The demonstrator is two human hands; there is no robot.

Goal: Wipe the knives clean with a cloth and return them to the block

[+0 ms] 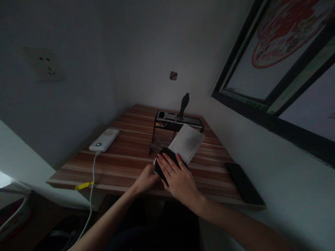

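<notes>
The right hand (178, 177), nearest the lens, lay flat on top of a dark case (167, 152) with its fingers stretched out and close together, pressing down and gripping nothing. The left hand (145, 179) curled at the case's seven o'clock edge and seemed to pinch it, though its fingertips were hidden. Both hands worked on the wooden table (125, 153), close to its near edge. At twelve o'clock from the case stood a black metal rack (178, 122). A white sheet (187, 142) stuck out of the case toward one o'clock, and a white power bank (104, 139) lay well apart at ten o'clock. By my judgement, the hold would go best with the flat palm bearing down evenly while the left hand steadied the edge, so the sheet did not crease or snag on the rack.
</notes>
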